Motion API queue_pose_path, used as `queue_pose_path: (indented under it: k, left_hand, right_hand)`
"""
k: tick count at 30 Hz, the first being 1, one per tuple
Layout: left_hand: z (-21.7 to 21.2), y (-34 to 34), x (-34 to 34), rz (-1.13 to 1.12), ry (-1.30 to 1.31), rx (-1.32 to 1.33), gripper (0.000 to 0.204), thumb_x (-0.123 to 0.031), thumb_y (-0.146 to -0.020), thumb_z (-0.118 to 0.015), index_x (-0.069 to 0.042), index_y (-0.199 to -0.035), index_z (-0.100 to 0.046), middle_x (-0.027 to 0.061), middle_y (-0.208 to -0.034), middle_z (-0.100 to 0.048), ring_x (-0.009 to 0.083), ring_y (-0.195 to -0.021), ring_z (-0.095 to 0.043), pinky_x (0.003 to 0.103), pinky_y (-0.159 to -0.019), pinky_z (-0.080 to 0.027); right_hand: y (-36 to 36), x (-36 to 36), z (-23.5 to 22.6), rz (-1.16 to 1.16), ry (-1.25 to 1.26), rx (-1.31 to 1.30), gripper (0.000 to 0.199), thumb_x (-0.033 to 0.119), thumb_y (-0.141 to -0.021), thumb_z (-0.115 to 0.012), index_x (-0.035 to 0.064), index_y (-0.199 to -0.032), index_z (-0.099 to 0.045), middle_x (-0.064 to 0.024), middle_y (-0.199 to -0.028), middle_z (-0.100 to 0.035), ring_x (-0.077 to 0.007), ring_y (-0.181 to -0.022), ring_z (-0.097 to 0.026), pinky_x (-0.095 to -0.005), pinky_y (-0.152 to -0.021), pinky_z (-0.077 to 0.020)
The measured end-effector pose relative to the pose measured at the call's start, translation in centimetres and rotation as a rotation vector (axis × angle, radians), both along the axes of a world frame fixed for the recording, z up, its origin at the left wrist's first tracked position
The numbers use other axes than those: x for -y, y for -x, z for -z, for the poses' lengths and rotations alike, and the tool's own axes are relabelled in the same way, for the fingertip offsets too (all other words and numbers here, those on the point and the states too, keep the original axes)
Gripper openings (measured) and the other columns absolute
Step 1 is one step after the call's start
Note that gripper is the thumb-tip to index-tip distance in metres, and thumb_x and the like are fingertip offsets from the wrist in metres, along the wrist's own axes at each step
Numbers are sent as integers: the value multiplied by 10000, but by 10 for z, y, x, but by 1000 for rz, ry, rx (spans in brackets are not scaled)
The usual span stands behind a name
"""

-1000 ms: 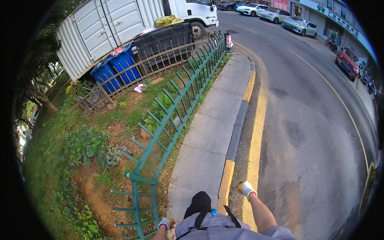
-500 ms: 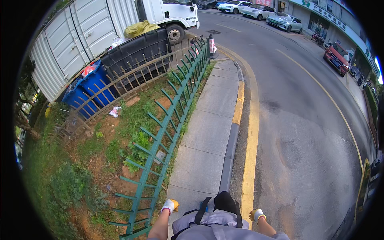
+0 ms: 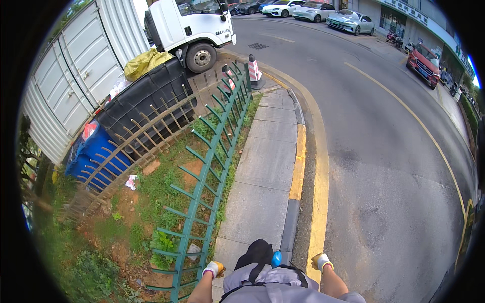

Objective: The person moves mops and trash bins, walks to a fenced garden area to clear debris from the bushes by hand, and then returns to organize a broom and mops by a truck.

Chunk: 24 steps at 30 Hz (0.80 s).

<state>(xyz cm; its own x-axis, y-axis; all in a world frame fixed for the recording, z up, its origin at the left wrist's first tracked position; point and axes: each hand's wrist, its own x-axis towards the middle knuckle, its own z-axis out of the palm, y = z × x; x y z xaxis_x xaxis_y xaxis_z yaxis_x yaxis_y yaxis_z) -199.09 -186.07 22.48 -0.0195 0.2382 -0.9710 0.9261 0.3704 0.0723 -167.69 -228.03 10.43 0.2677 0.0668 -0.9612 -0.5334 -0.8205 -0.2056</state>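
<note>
My left hand (image 3: pixel 214 269), in a white work glove with a yellow palm side, hangs beside the green metal fence (image 3: pixel 199 187) with its fingers curled. On the other side, my right hand (image 3: pixel 321 261) in a matching glove is over the yellow line at the curb, also loosely closed. I see nothing in either hand. Between them are my grey top (image 3: pixel 275 293) with dark straps, a black-clad knee or leg (image 3: pixel 256 252) and a small blue patch (image 3: pixel 276 259), perhaps a shoe tip. Beneath me runs the paved sidewalk (image 3: pixel 262 166).
A white truck (image 3: pixel 197 25) stands ahead at the left, behind a black bin (image 3: pixel 146 96) with yellow bags (image 3: pixel 146 63) and a blue bin (image 3: pixel 96 156). Pink-and-white bollards (image 3: pixel 253 70) stand by the fence's end. The road (image 3: pixel 374 151) lies right, with a red car (image 3: pixel 424 64).
The truck, bins and bollards appear nearer as I move forward along the sidewalk. My black-clad leg has changed from the right side to the left. Both gloved hands have swung slightly.
</note>
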Motion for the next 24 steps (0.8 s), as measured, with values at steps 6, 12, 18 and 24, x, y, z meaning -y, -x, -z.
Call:
queue_pose_path:
  k: [6,12,18,24]
  left_hand:
    - [74,-154,-92,435,57,-7,96,-127,-822,-503,-96,-822,-594,49,-691,-593,199,-582,-607,353,-491,-470]
    - [91,-375,-196,430,18,53,222,-197,-780,-574,-95,-964,-646,123,-802,-647,231,-684,-639,384,-575,-501]
    - [-22,-586,-295,451,-167,41,176,-183,-777,-571,-33,-808,-658,115,-629,-625,202,-519,-604,356,-467,-461]
    - [16,-766,-407,393,-157,14,219,-201,-798,-520,-110,-917,-679,110,-689,-637,208,-528,-602,347,-490,-474]
  right_hand:
    - [-288,-208,-8,-322,-486,713,210,269,-773,-535,175,-918,-656,-21,-948,-660,-197,-854,-626,-294,-715,-483]
    - [-416,-230,24,-1263,13,591,256,290,-849,-472,128,-933,-652,-12,-981,-654,-219,-854,-627,-350,-722,-498]
    - [-454,-169,60,-2147,-379,209,289,180,-880,-258,138,-1055,-484,-68,-1129,-500,-255,-1101,-438,-376,-949,-316]
    - [-573,-285,41,-1436,-13,-84,303,311,-898,-380,136,-1119,-493,-13,-1121,-534,-169,-1077,-495,-337,-883,-418]
